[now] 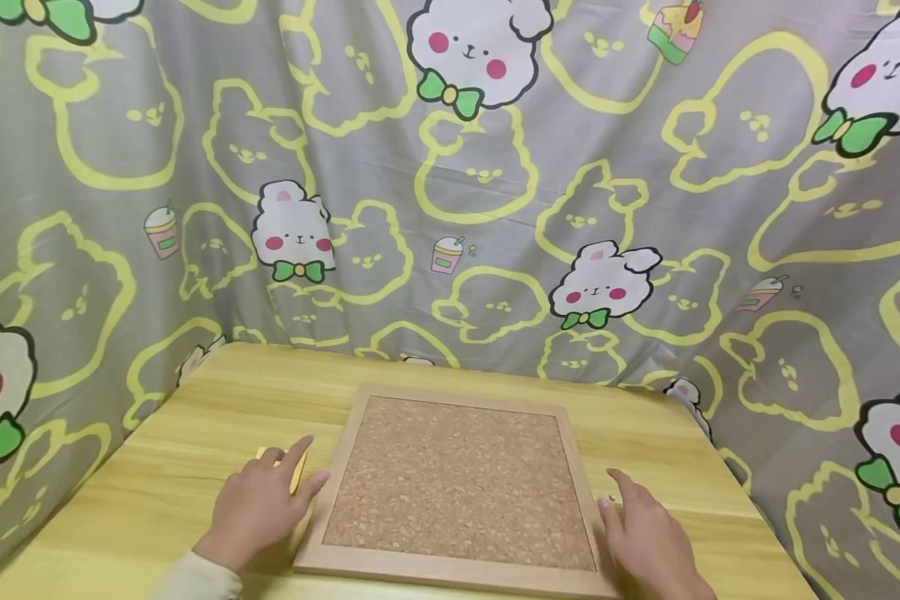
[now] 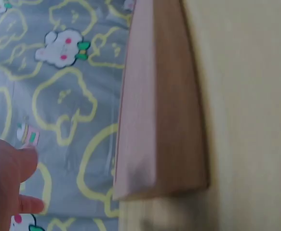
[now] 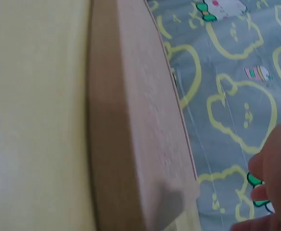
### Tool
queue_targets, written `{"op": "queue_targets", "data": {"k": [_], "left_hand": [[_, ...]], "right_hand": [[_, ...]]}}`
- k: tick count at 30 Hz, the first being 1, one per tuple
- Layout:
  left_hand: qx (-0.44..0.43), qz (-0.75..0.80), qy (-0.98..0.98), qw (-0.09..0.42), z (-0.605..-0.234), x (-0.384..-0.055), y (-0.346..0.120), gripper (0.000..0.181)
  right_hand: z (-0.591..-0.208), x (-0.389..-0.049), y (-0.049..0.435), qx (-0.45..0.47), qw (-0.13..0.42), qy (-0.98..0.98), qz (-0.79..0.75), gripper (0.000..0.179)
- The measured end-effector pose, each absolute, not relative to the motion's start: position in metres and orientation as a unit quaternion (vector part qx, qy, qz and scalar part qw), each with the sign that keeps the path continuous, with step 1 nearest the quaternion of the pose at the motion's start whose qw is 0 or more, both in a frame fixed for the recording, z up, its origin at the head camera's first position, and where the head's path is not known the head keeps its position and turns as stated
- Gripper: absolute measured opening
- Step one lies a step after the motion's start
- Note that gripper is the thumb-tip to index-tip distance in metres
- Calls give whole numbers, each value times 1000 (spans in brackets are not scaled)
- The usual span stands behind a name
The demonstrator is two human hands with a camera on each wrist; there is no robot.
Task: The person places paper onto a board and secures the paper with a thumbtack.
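A cork board (image 1: 461,483) with a light wooden frame lies flat on the table, cork side up. To its left is my left hand (image 1: 262,508), with index finger and thumb extended and nothing seen in its grasp. A flat yellow-orange piece (image 1: 298,472) shows partly behind that hand; the fingers hide the rest. Beside the frame's right side my right hand (image 1: 648,533) is held with its fingers loosely bent, holding nothing visible. A tiny object (image 1: 611,498), too small to make out, shows near its fingertips. Both wrist views show the wooden frame's edge (image 2: 179,106) close up.
The wood-grain table (image 1: 217,400) extends around the board. A grey curtain (image 1: 375,175) printed with white rabbits and yellow outlines hangs behind the table and along both sides.
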State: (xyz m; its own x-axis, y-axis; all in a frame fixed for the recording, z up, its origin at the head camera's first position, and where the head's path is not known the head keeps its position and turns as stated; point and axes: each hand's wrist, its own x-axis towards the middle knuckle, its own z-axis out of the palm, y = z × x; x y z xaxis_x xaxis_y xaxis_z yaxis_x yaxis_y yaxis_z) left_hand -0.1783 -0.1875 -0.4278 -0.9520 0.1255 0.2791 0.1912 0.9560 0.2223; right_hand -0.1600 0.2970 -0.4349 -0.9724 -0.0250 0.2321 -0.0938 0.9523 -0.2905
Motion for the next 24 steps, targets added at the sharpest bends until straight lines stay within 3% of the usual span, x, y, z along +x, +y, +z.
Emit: {"op": "queue_targets", "data": {"k": [7, 12, 24], "left_hand": [[-88, -224, -966, 96, -431, -198, -217, 30], [-72, -234, -968, 51, -434, -208, -236, 43], [-61, -230, -971, 22, -448, -219, -247, 54]], "right_hand": [[-431, -182, 311, -1, 53, -977, 204, 34], [-438, -195, 318, 13, 56, -977, 203, 25], [-452, -204, 323, 24, 48, -976, 209, 17]]}}
